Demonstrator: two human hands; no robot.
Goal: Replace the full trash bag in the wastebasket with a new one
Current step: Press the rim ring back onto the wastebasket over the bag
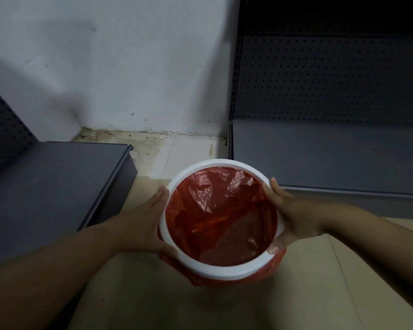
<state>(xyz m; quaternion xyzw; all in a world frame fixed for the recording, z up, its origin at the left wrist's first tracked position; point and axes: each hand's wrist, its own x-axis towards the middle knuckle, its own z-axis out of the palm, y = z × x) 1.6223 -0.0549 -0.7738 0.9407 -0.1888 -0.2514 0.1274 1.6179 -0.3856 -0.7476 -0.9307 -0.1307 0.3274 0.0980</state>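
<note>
**Both hands clasp the white ring over a red liner**

The left hand [144, 225] wraps the left side of the white ring [227, 267], fingers along its outer edge and thumb at the near rim. The right hand [293, 216] grips the opposite side the same way, its thumb tip pressed on the ring's near right part. Both are closed on the ring.

The ring sits on top of the wastebasket, whose body is hidden beneath it. Inside hangs a red trash bag [221, 217], thin, glossy and creased, lining the walls down to the bottom; nothing lies in it. The bag's edge is folded outward and shows below the ring at the near side.

The basket is over a tan floor [153, 301] with faint tile lines, just in front of a corner where the white wall [119, 67] meets stained, dirty tiles.

A dark grey shelf base [57, 186] lies to the left, close to the left forearm. A second grey shelf unit [332, 151] with a perforated back panel stands to the right, its front edge just behind the right hand. Open floor spreads toward the viewer.
</note>
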